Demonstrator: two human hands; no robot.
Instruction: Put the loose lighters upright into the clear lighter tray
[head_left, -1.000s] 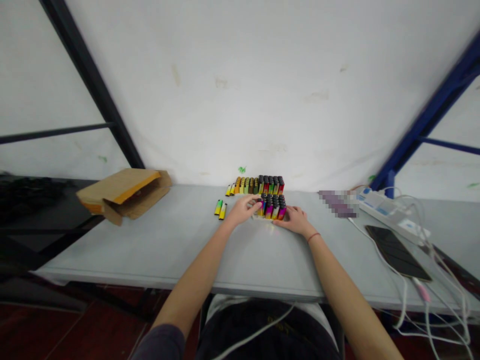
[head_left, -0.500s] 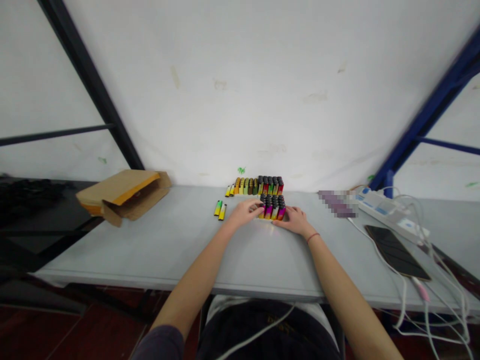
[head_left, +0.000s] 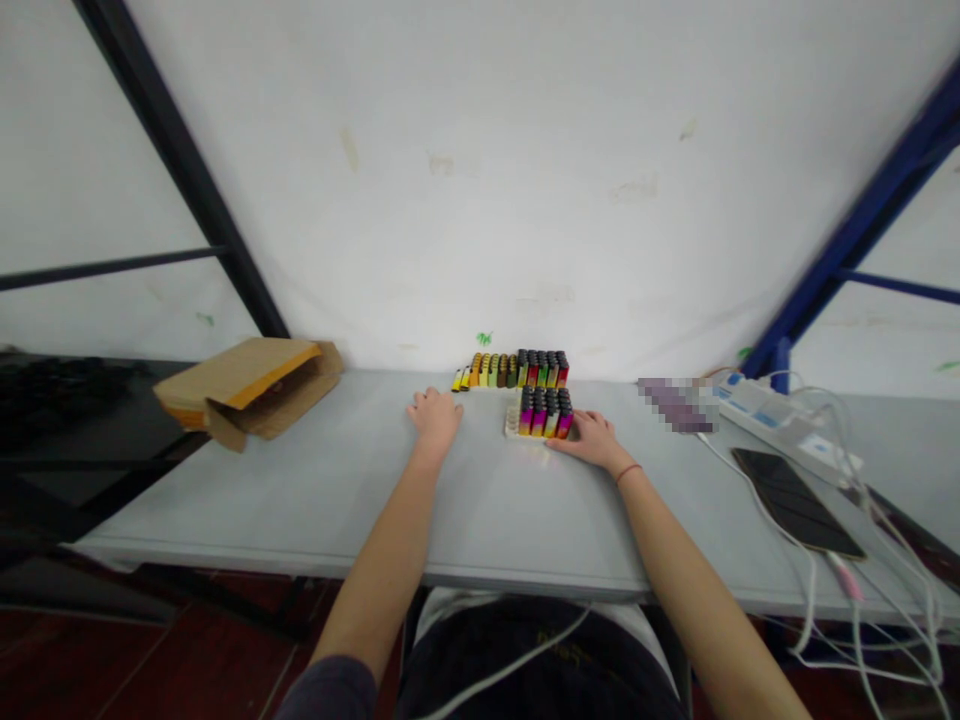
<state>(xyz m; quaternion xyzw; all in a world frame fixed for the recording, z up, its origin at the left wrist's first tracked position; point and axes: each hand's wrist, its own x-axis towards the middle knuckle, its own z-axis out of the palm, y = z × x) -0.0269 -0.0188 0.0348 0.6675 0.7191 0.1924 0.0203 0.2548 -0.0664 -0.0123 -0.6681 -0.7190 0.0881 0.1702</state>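
A small white tray (head_left: 513, 430) holds a block of upright colourful lighters (head_left: 545, 410) with black tops. My right hand (head_left: 592, 438) lies on the table against the tray's right side, its fingers pressed to the block. My left hand (head_left: 433, 415) is well left of the tray, knuckles up and fingers curled down over the spot where two loose yellow-green lighters lay; they are hidden under it. A longer row of lighters (head_left: 519, 369) stands behind, along the wall.
An open cardboard box (head_left: 244, 388) lies at the table's back left. At the right are a power strip (head_left: 780, 418), a dark phone (head_left: 795, 488) and several white cables (head_left: 814, 590). A blurred purple object (head_left: 675, 405) sits right of the tray.
My left hand has left the tray's left side and moved left, covering the two loose lighters. My right hand has stayed at the tray.
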